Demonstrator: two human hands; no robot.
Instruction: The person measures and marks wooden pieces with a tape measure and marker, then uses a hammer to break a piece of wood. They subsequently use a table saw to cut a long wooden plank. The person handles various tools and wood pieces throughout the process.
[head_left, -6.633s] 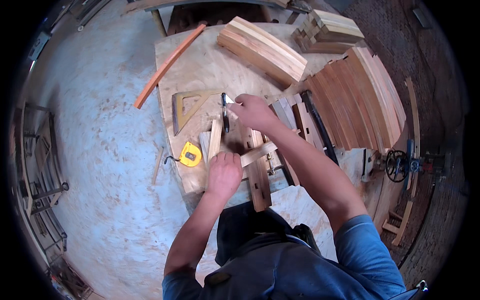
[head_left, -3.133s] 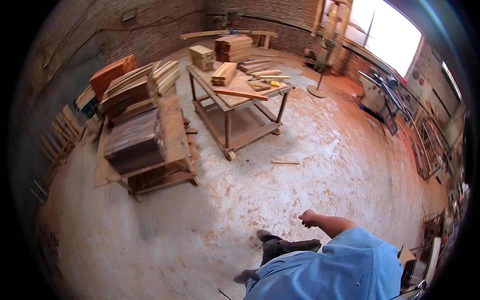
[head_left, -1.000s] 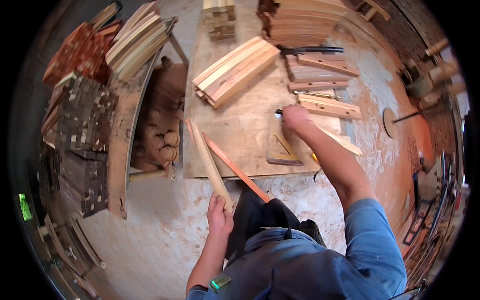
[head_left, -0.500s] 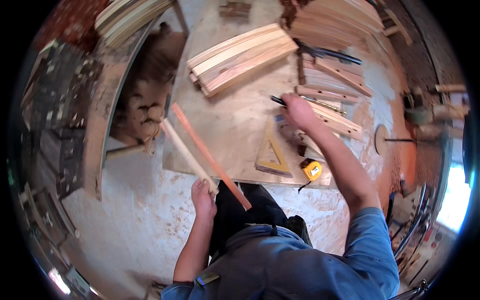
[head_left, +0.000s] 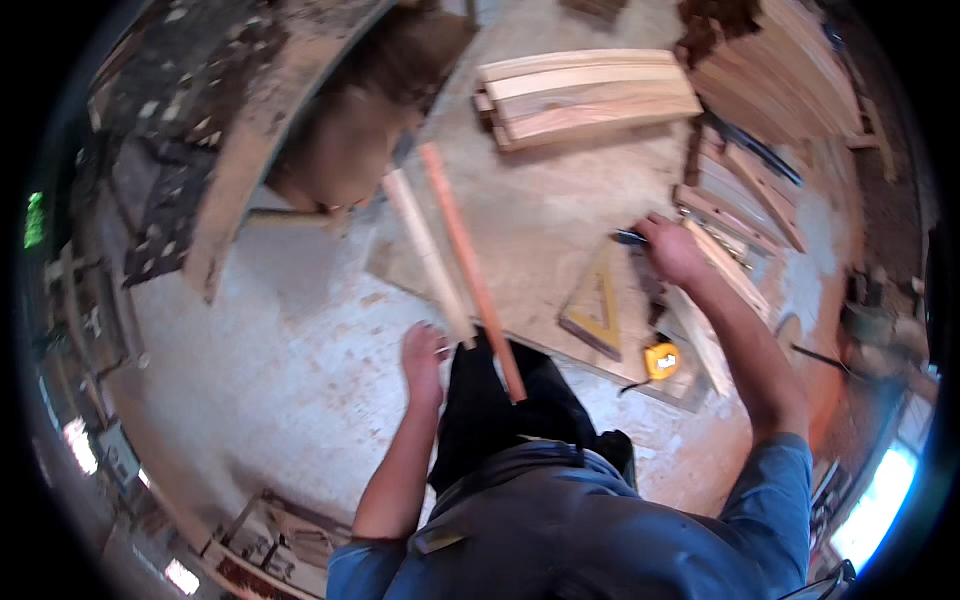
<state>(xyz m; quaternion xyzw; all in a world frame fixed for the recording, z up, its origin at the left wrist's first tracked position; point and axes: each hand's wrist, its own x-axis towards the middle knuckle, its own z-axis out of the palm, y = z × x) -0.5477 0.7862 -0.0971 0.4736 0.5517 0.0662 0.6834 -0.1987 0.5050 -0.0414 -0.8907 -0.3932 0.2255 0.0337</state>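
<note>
Released since the earlier frame: the left hand is clear of the pale wood strip, which it held half a second ago. The pale strip lies across the near left corner of the table, its near end at the edge. From these pictures, the step in hand is judged to be parting with the strip while keeping a pen ready; the next move would call for a settled hold on the pen.

Grip, left: fingers partly curled with a gap between them, nothing visible in them. Grip, right: the right hand appears to pinch a dark pen at its fingertips; exact finger contact is blurred.

Beside the pale strip, apart from it, lies a reddish strip, near end overhanging the table. The set square lies flat, its tip just beside the pen. A yellow tape measure sits near the table's close edge. Farther back stands a bundle of planks; slotted pieces lie beyond the right hand.
</note>
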